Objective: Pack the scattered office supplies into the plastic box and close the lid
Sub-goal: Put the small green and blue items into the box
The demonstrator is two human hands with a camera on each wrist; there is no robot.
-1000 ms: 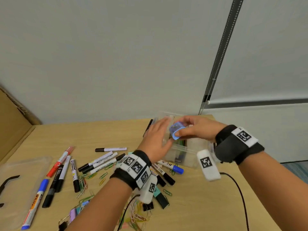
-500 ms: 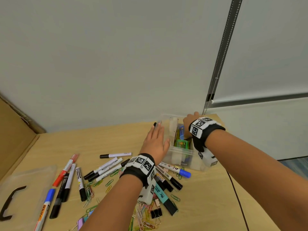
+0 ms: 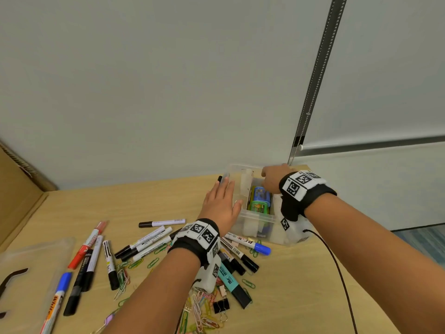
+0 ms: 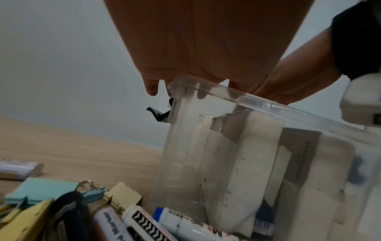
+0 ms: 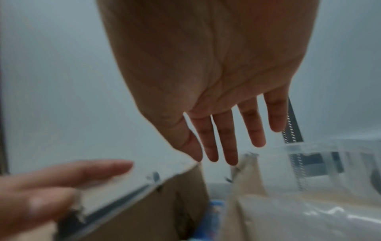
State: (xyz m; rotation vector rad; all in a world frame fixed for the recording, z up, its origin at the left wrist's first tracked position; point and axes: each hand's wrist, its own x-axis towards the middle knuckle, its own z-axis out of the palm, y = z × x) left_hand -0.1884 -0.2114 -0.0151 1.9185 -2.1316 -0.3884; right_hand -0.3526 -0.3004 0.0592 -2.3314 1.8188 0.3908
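The clear plastic box (image 3: 258, 219) stands at the table's far edge, its top uncovered. A blue item (image 3: 261, 194) and a green item (image 3: 258, 207) lie inside between pale dividers. My left hand (image 3: 222, 194) lies flat against the box's left wall, fingers straight; in the left wrist view the left hand (image 4: 195, 48) reaches over the rim (image 4: 257, 101). Over the far right part of the box hovers my right hand (image 3: 273, 180). The right hand (image 5: 226, 138) holds nothing, its fingers straight and pointing down at the box (image 5: 329, 148).
Several markers (image 3: 154, 239), coloured paper clips (image 3: 199, 309), binder clips (image 3: 221, 306) and a teal highlighter (image 3: 232, 286) lie scattered in front of the box. The clear lid (image 3: 31, 273) with a black handle lies at the left. A cardboard panel (image 3: 16, 196) stands far left.
A second ago my right hand held a small blue item above the box; now that hand is empty and further back over the box. My left hand stayed against the box's left wall.
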